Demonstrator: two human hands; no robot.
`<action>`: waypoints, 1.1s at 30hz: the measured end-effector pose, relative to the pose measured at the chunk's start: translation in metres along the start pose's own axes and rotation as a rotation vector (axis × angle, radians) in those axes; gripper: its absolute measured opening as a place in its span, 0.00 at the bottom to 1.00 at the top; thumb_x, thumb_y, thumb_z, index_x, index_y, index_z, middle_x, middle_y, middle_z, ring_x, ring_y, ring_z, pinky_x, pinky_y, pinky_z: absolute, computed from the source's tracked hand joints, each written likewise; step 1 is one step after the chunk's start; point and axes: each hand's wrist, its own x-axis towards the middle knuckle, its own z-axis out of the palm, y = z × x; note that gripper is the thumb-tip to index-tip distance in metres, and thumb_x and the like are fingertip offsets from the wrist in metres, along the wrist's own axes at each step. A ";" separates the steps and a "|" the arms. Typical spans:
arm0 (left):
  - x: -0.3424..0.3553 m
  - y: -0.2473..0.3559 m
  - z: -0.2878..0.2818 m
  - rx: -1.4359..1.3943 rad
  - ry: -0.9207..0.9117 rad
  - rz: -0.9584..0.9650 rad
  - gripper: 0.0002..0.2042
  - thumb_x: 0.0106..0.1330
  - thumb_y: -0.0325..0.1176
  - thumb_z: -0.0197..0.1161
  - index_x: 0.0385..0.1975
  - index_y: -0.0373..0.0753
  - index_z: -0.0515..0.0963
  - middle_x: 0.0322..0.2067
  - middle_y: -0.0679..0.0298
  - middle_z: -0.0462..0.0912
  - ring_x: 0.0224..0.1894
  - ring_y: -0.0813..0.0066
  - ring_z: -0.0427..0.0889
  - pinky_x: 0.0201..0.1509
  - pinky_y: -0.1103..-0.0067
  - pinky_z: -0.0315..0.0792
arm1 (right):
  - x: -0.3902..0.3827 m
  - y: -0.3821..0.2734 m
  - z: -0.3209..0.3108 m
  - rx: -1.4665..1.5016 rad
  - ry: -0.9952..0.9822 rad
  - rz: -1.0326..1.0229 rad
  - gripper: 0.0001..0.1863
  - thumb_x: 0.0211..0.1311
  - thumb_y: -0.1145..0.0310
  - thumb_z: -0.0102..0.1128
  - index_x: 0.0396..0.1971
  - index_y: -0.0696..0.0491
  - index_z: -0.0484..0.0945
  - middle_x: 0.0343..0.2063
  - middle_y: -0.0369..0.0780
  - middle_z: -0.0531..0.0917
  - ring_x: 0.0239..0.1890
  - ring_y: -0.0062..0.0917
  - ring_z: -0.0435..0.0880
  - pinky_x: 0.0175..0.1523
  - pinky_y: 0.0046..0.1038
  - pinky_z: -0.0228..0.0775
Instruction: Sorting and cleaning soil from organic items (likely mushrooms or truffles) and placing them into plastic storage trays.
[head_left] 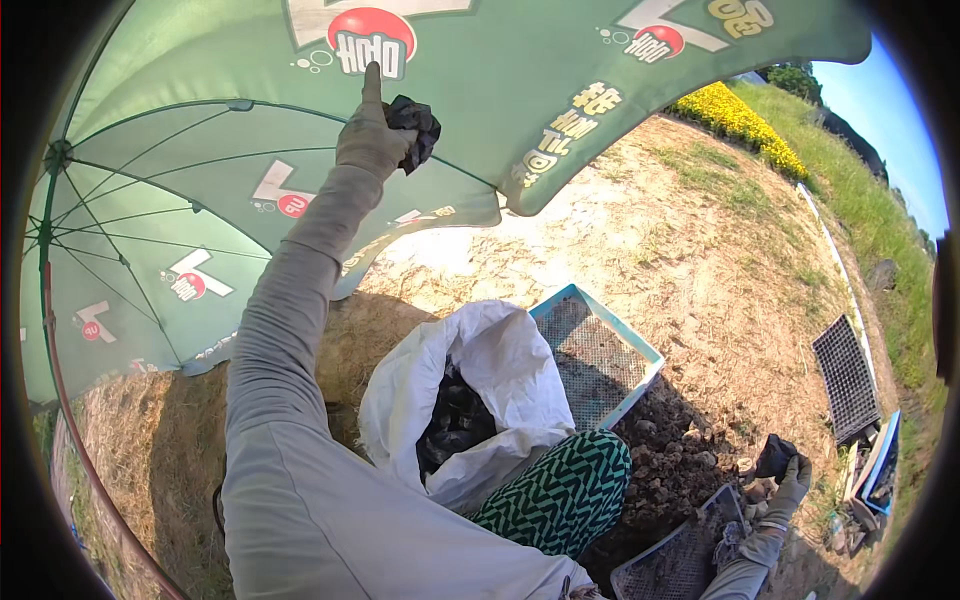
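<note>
My left hand (372, 138), in a grey-brown glove, is raised high in front of the green umbrella. Its index finger points up while the other fingers close on a crumpled piece of black plastic (414, 132). Low at the right, my gloved right hand (790, 492) grips a small black plastic bag (775, 457), whose contents I cannot make out. A white woven sack (525, 365) stands open between my arms, with several black plastic pieces (455, 420) inside. Dark clumpy soil (665, 455) lies heaped left of my right hand, beside a grey plastic crate (665, 565).
A blue-rimmed mesh tray (600, 350) lies behind the sack. My knee in green patterned cloth (560, 495) is beside the soil. The green umbrella (450, 60) arches overhead at the left. Farther right are a black cell tray (847, 378) and a blue crate (882, 465).
</note>
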 end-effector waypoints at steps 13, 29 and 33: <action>0.017 -0.162 -0.076 0.562 -0.174 -0.565 0.25 0.60 0.26 0.51 0.60 0.43 0.63 0.40 0.55 0.79 0.38 0.67 0.82 0.39 0.71 0.77 | -0.024 -0.073 -0.092 -0.005 0.124 0.157 0.13 0.62 0.64 0.59 0.43 0.53 0.76 0.39 0.36 0.80 0.39 0.19 0.78 0.39 0.20 0.73; -0.259 0.058 0.118 -0.817 -0.910 0.222 0.18 0.42 0.24 0.70 0.37 0.38 0.76 0.44 0.59 0.75 0.44 0.65 0.77 0.49 0.76 0.71 | -0.176 -0.234 0.286 0.142 -0.983 0.078 0.13 0.60 0.76 0.55 0.46 0.61 0.75 0.35 0.37 0.81 0.34 0.16 0.78 0.40 0.18 0.71; -0.140 -0.066 -0.061 -0.213 -0.034 0.184 0.25 0.49 0.20 0.63 0.51 0.39 0.69 0.37 0.57 0.78 0.39 0.68 0.80 0.41 0.75 0.75 | -0.103 -0.186 0.178 -0.013 -0.603 0.042 0.16 0.61 0.76 0.53 0.49 0.61 0.73 0.44 0.41 0.78 0.40 0.21 0.79 0.45 0.21 0.72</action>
